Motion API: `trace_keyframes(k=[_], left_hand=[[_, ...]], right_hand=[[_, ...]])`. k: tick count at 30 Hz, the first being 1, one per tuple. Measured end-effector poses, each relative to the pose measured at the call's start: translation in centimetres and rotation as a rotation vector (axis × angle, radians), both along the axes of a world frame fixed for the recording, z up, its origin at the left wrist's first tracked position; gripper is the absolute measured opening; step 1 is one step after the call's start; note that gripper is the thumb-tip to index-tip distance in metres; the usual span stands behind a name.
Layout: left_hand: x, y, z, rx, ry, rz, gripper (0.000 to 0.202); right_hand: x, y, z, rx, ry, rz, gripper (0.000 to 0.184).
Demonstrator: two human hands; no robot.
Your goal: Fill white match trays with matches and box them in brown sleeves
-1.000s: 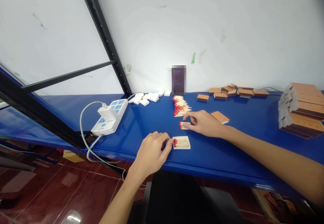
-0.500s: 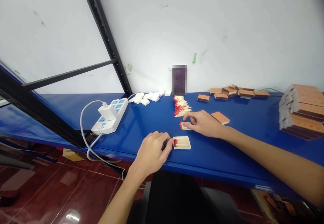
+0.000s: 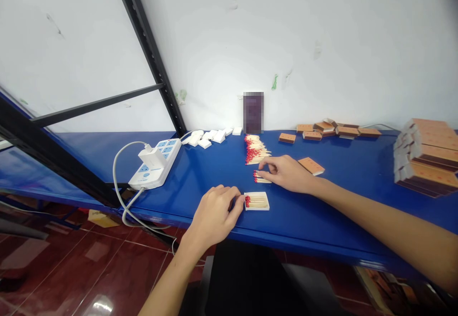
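Note:
My left hand (image 3: 216, 213) rests at the front of the blue table, thumb and forefinger closed at the left end of a white matchbox tray (image 3: 265, 207). Inside the tray lie several red-headed matches (image 3: 255, 201), heads to the left. Behind it, my right hand (image 3: 284, 173) bends over a few loose matches (image 3: 257, 178), with thumb and forefinger on them. Their tail ends are partly hidden under the fingers. A larger heap of matches (image 3: 255, 150) spreads just beyond my right hand. To the right of that hand lies an orange matchbox sleeve (image 3: 311, 166).
White trays (image 3: 218, 136) are scattered along the wall at left, near a white power strip (image 3: 155, 163) with a cable. Orange matchboxes (image 3: 347, 131) lie at the back right, and a tall stack (image 3: 427, 158) stands far right. A black shelf post (image 3: 150, 44) rises at left.

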State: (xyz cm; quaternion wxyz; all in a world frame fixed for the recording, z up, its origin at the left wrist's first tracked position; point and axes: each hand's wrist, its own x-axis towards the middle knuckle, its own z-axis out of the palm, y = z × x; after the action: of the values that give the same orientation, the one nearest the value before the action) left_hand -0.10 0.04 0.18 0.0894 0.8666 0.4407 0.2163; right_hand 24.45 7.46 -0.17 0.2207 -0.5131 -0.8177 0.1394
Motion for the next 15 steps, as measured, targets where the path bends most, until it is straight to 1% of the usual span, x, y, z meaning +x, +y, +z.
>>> trace_keyframes(k=[15], left_hand=[[-0.03,0.05,-0.15,-0.004,0.007,0.003,0.025]], right_hand=[[0.06,-0.12,0.18,-0.008,-0.002,0.01,0.027]])
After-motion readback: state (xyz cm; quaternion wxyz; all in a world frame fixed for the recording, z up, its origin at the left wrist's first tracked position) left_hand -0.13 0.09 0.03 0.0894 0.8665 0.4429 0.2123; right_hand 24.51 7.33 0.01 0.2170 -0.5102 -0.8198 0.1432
